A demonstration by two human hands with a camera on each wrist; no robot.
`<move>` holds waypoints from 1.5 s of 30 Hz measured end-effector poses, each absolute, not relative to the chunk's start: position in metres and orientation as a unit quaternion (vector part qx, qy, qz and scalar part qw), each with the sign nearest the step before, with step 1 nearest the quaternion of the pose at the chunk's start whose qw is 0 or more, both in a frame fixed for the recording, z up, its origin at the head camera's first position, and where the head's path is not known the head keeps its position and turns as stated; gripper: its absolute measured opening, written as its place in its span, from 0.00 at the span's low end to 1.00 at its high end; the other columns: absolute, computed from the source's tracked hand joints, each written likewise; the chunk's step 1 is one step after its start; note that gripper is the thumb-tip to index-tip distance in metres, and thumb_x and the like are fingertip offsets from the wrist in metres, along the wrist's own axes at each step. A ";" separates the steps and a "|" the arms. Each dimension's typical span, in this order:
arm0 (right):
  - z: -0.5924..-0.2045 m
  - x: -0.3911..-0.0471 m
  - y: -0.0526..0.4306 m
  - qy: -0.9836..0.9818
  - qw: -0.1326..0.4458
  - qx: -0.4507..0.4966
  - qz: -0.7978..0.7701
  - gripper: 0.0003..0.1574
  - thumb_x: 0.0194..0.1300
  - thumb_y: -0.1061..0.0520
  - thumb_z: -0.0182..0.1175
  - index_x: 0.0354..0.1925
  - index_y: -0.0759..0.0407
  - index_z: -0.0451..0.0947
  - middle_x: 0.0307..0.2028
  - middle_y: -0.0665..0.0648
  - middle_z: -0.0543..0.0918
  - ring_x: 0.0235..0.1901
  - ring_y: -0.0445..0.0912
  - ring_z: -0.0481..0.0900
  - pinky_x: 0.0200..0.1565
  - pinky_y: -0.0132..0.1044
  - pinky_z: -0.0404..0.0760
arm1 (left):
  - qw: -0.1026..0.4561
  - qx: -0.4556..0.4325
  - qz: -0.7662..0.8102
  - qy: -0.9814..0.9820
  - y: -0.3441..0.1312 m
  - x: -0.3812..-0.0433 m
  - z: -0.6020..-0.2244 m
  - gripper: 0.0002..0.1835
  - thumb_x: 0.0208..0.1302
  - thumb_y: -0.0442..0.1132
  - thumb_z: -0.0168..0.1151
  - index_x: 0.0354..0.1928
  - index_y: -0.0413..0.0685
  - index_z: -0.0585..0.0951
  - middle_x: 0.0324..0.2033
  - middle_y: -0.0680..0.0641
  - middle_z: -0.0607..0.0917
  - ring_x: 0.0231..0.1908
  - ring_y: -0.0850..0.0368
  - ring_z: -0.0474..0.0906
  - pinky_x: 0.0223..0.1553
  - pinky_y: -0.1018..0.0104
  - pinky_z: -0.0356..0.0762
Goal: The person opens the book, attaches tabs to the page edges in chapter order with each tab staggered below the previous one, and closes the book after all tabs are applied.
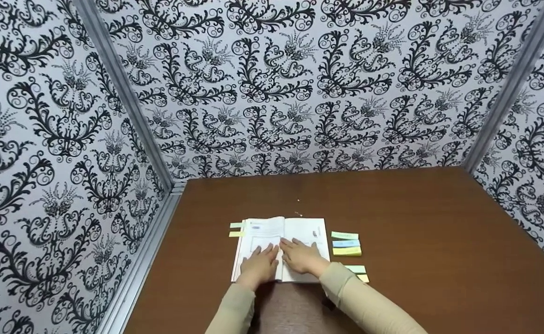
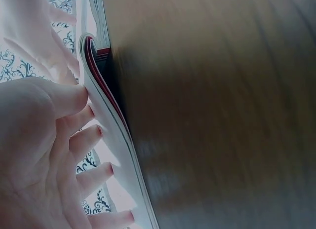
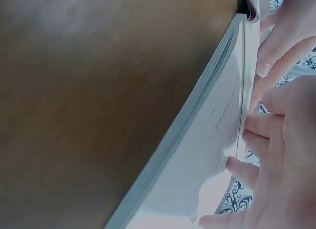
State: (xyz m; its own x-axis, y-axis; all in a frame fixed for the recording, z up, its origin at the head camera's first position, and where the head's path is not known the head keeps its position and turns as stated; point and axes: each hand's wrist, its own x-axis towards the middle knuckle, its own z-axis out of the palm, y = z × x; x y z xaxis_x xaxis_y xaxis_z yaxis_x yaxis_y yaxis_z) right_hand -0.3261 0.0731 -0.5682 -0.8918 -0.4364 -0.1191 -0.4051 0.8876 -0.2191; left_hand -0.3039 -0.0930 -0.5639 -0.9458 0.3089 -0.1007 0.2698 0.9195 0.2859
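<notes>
An open book (image 1: pixel 302 228) lies on the brown table, its white pages facing up. My left hand (image 1: pixel 259 265) rests on the left page with fingers spread, close to the spine. On the right page, my right hand (image 1: pixel 301 256) lies with its fingertips at the center fold. In the left wrist view, the fingertips of the left hand (image 2: pixel 39 150) touch the page, and the book's left part (image 2: pixel 116 125) curves up at the spine. The right wrist view shows the right hand (image 3: pixel 276 165) spread over the thick right-hand block of pages (image 3: pixel 197 145).
Green, blue and yellow sticky tabs (image 1: pixel 346 243) lie right of the book, with a second group (image 1: pixel 358 269) nearer the right sleeve. Two tabs (image 1: pixel 236 229) stick out at the book's left edge. Patterned walls (image 1: pixel 295 93) enclose the brown table (image 1: pixel 415 222).
</notes>
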 end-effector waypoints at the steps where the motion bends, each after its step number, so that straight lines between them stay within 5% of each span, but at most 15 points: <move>1: -0.569 -0.327 0.072 0.969 0.080 -0.215 -0.093 0.31 0.75 0.46 0.41 0.72 0.52 0.62 0.71 0.49 0.62 0.69 0.55 0.61 0.58 0.72 0.58 | 0.072 0.149 0.133 0.977 -0.093 -0.304 -0.564 0.26 0.73 0.48 0.48 0.70 0.54 0.68 0.69 0.51 0.68 0.69 0.42 0.59 0.59 0.30 0.58; 8: -0.568 -0.330 0.073 0.972 0.087 -0.200 -0.084 0.30 0.75 0.47 0.43 0.70 0.54 0.65 0.70 0.50 0.65 0.68 0.55 0.62 0.60 0.70 0.58 | 0.088 0.158 0.138 0.974 -0.090 -0.302 -0.569 0.26 0.73 0.48 0.48 0.71 0.54 0.67 0.69 0.50 0.67 0.69 0.41 0.58 0.59 0.31 0.58; 17: -0.564 -0.345 0.069 0.979 0.066 -0.181 -0.064 0.31 0.75 0.45 0.42 0.71 0.51 0.64 0.71 0.48 0.63 0.69 0.53 0.61 0.60 0.75 0.44 | 0.094 0.158 0.122 0.975 -0.091 -0.308 -0.562 0.27 0.73 0.48 0.48 0.72 0.55 0.66 0.70 0.51 0.65 0.69 0.42 0.57 0.60 0.31 0.58; 36: -0.569 -0.377 0.059 0.987 0.042 -0.155 -0.027 0.31 0.75 0.44 0.43 0.71 0.51 0.63 0.71 0.47 0.62 0.69 0.52 0.61 0.60 0.76 0.40 | 0.084 0.158 0.099 0.979 -0.097 -0.305 -0.563 0.26 0.72 0.53 0.48 0.70 0.60 0.68 0.69 0.54 0.68 0.68 0.43 0.61 0.59 0.33 0.61; 45: -0.574 -0.384 0.056 0.985 0.071 -0.147 -0.047 0.34 0.76 0.45 0.43 0.75 0.51 0.54 0.75 0.47 0.52 0.72 0.52 0.53 0.59 0.76 0.43 | 0.079 0.170 0.054 0.981 -0.104 -0.313 -0.568 0.26 0.73 0.54 0.47 0.71 0.64 0.67 0.70 0.53 0.66 0.68 0.40 0.61 0.58 0.42 0.69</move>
State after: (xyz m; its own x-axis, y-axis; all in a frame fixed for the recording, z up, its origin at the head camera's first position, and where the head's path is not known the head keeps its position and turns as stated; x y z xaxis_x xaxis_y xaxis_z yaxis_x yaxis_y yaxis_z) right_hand -0.3841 0.0557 -0.5738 -0.9465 -0.2969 -0.1268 -0.2835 0.9522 -0.1136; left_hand -0.3134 -0.1038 -0.5678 -0.9299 0.3417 -0.1360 0.3249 0.9365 0.1318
